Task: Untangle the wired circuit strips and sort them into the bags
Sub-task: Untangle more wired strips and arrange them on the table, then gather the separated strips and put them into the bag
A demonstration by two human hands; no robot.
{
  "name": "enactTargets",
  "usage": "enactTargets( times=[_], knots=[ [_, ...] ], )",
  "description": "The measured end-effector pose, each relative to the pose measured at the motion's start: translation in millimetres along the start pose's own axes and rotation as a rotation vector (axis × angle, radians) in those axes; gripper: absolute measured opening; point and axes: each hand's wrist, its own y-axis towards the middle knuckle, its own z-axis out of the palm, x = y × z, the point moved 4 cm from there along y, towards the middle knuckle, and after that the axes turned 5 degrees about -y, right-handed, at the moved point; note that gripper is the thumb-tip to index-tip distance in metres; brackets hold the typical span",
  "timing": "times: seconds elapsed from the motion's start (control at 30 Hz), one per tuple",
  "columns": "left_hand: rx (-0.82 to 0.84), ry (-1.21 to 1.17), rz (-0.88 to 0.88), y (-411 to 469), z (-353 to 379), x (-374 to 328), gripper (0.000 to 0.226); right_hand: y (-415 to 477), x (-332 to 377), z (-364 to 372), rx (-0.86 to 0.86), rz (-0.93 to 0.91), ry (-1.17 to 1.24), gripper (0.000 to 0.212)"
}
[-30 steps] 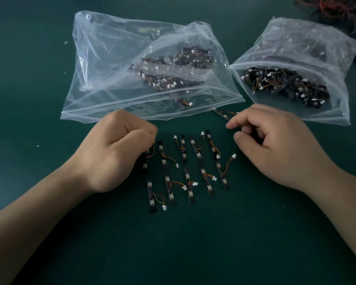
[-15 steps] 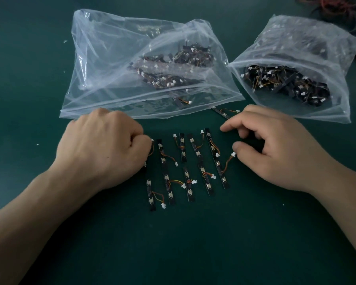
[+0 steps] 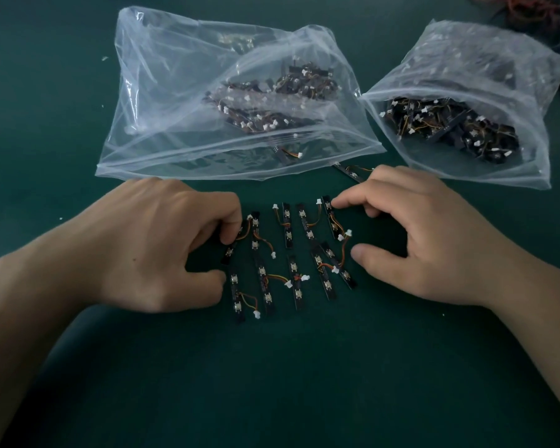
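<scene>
strips (image 3: 287, 234) in a loose row on green table (image 3: 272, 383), near me and between my two hands. black, each with a short orange wire and a white plug. none of this row is bagged.

left hand (image 3: 149, 247): fingers curled down onto the upper end of the leftmost strip (image 3: 228, 253), which lies tilted. thumb is apart from them, lower, tip just beside the lower-left strip (image 3: 236, 295). nipping the strip or only bearing on it, i cannot tell.

right hand (image 3: 434, 234): loose, holding nothing. index fingertip (image 3: 337, 202) touches the top of the rightmost strip (image 3: 333, 224); thumb (image 3: 366, 255) spread wide, on the table near that strip's wire.

left bag (image 3: 175, 92): clear, lying flat beyond my left hand, heap of strips inside, one strip (image 3: 280, 153) at its mouth. right bag (image 3: 485, 59): clear, mouth toward me, fuller heap. stray strip (image 3: 348, 171) on the table between the bags, just past my right fingers.

wire tangle (image 3: 530, 8) at the far right corner.
</scene>
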Motion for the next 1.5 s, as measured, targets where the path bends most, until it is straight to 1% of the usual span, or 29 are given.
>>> enactTargets(
  times=[0.17,0.27,0.43,0.6,0.8,1.0,1.13,1.2,1.27,1.33,1.4,1.43,1.5],
  knots=[
    [-0.038,-0.010,-0.026,1,1,0,0.044,0,0,1,-0.019,-0.022,-0.010,0.051],
    [-0.064,-0.034,-0.038,1,2,-1,0.040,0,3,3,-0.023,-0.047,-0.019,0.050],
    [-0.176,-0.084,-0.046,6,11,-16,0.029,1,9,5,-0.056,-0.046,-0.057,0.052],
    [-0.242,-0.119,-0.045,9,22,-28,0.029,1,18,9,-0.044,-0.061,-0.071,0.055],
    [-0.263,-0.178,0.010,7,22,-26,0.026,0,20,7,-0.047,-0.043,-0.007,0.050],
    [-0.225,-0.148,0.058,9,22,-32,0.042,0,27,9,-0.092,0.015,0.036,0.056],
    [-0.198,-0.091,0.129,10,26,-42,0.044,4,32,10,-0.158,0.087,-0.019,0.046],
    [-0.219,-0.125,0.115,10,25,-42,0.042,4,33,10,-0.150,0.099,-0.020,0.041],
    [-0.223,-0.235,0.061,9,22,-38,0.039,2,33,10,-0.145,0.092,0.008,0.040],
    [-0.180,-0.350,0.040,6,20,-32,0.039,0,30,5,-0.159,0.125,0.065,0.044],
    [-0.110,-0.367,0.063,4,18,-31,0.044,-2,22,-3,-0.164,0.162,0.053,0.049],
    [-0.079,-0.347,0.077,3,16,-32,0.047,-3,18,-6,-0.120,0.144,0.023,0.055],
    [-0.042,-0.318,0.095,1,15,-32,0.054,-6,13,-8,0.037,0.054,-0.012,0.075]
  ],
)
